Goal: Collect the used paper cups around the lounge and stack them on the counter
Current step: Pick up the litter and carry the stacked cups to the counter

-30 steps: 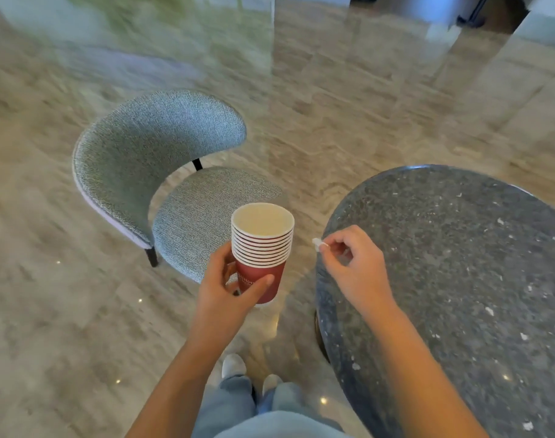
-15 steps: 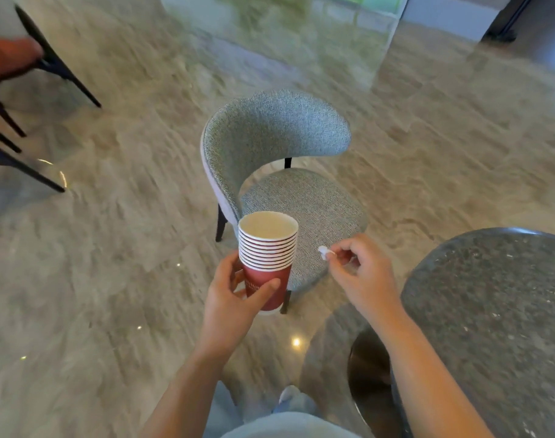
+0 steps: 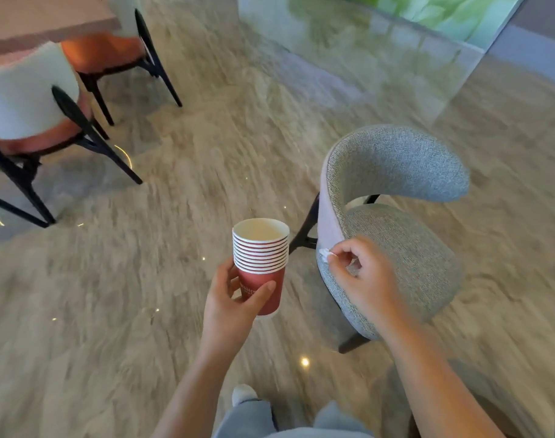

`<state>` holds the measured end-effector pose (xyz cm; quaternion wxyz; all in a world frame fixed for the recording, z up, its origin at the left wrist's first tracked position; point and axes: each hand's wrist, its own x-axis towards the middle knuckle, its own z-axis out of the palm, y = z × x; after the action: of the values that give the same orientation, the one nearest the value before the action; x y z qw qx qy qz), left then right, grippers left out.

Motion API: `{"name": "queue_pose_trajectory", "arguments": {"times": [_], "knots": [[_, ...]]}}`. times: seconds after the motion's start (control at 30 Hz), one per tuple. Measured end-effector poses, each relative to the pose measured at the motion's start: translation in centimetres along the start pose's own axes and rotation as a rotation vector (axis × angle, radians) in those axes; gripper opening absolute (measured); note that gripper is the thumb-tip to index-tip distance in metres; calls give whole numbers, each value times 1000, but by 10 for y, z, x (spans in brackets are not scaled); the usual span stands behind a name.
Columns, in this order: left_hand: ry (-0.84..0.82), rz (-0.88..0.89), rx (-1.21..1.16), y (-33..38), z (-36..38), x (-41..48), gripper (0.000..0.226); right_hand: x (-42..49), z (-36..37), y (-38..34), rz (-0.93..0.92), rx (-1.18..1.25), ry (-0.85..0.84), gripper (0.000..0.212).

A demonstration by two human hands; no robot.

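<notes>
My left hand (image 3: 235, 303) grips a nested stack of red paper cups (image 3: 259, 263) with white rims, held upright at the centre of the head view; the top cup looks empty inside. To its right, my right hand (image 3: 361, 278) pinches a small white scrap of paper (image 3: 325, 253) between thumb and forefinger, at about the height of the cup rims. The hands are apart, and the scrap does not touch the stack.
A grey upholstered chair (image 3: 396, 197) stands just right of my hands. Two orange-and-white chairs with black legs (image 3: 32, 99) and a pale table edge (image 3: 45, 23) are at the far left. Glossy stone floor (image 3: 143, 279) spreads between them. My legs and shoes show below.
The view has swung left: the dark round table slid out of frame on the right and the orange chairs came in on the left. Both hands keep their holds.
</notes>
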<state>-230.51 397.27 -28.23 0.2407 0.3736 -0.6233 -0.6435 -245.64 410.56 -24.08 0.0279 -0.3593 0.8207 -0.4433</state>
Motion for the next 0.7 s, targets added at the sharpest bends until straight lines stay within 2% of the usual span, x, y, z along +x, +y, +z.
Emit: {"name": "queue_pose_trajectory", "arguments": {"times": [0.23,0.4,0.7], "knots": [[39,14,25,2,-44,66,58,61,59,-31,-7,29,-97,6],[38,11,39,4,-49,126,59,117,87,-26,9,38,-99,9],[-46,82,85,64,-12,297,60,275,107,5,38,102,81,12]]}}
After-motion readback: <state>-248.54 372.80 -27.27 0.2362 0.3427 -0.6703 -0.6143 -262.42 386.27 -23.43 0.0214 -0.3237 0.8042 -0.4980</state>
